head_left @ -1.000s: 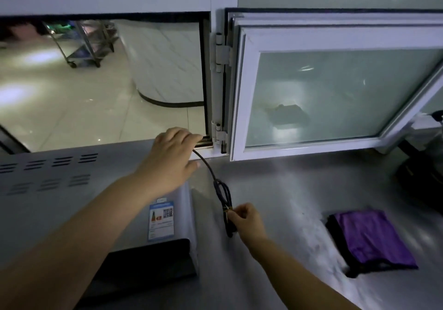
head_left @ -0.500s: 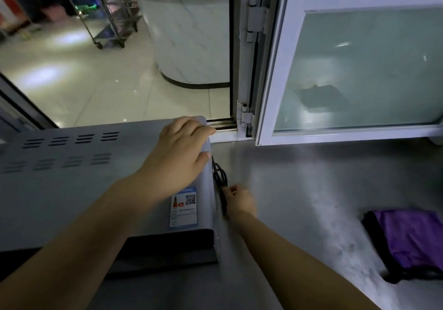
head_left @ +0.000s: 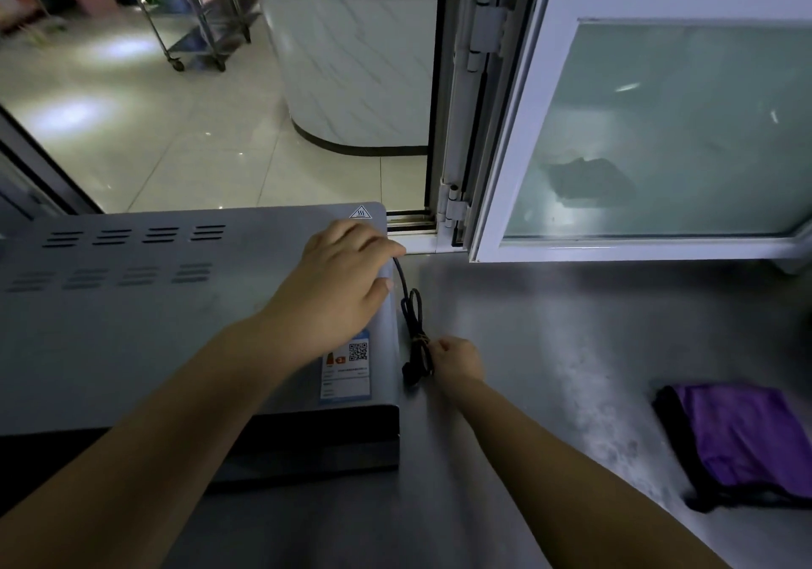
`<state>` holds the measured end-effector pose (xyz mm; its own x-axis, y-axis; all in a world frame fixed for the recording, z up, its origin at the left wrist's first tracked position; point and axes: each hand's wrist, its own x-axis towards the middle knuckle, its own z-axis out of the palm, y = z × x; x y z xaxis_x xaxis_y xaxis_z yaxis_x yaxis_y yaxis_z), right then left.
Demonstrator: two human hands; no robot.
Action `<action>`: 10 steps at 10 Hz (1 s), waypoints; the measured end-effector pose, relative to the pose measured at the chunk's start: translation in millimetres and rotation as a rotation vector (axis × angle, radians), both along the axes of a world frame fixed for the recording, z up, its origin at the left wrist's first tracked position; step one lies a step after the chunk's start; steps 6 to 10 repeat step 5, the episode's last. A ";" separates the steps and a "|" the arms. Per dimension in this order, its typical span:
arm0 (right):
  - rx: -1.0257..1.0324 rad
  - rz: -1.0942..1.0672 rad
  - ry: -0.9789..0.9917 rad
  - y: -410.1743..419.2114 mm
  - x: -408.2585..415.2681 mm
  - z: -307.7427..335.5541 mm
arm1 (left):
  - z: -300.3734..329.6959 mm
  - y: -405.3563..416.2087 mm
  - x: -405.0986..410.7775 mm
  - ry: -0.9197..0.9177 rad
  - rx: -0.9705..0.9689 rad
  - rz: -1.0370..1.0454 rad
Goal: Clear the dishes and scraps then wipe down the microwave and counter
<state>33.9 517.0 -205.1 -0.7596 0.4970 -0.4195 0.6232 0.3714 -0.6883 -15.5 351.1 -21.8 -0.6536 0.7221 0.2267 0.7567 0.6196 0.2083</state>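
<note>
A grey microwave [head_left: 132, 304] with vent slots stands on the steel counter [head_left: 549, 348] at the left. My left hand [head_left: 338, 287] rests on its top right rear corner, fingers bent over the edge where the black power cord [head_left: 413, 331] comes out. The cord hangs in a bundled loop beside the microwave's right side. My right hand [head_left: 454, 359] pinches the bundle near its lower end, just above the counter. A purple cloth [head_left: 747, 441] with a black edge lies on the counter at the right.
An open white-framed window [head_left: 637, 129] with frosted glass swings in over the back of the counter. Behind the opening are a tiled floor, a white curved counter [head_left: 351, 63] and a metal trolley [head_left: 197, 10].
The view has shifted and dropped closer. My left hand moved from the window sill edge onto the microwave's rear corner. My right hand brought the cord bundle in against the microwave's side.
</note>
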 end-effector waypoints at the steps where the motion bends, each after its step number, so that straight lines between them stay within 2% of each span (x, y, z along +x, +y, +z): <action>1: -0.003 0.030 0.008 1.6 5.2 4.4 | 2.5 -2.2 5.7 -0.011 0.009 -0.001; 3: -0.068 0.067 0.076 -7.6 11.8 3.2 | 1.0 -10.5 13.5 -0.020 0.002 -0.008; 10: -0.076 0.028 0.090 -13.6 19.8 -5.2 | -2.1 -18.0 21.2 -0.010 -0.007 -0.010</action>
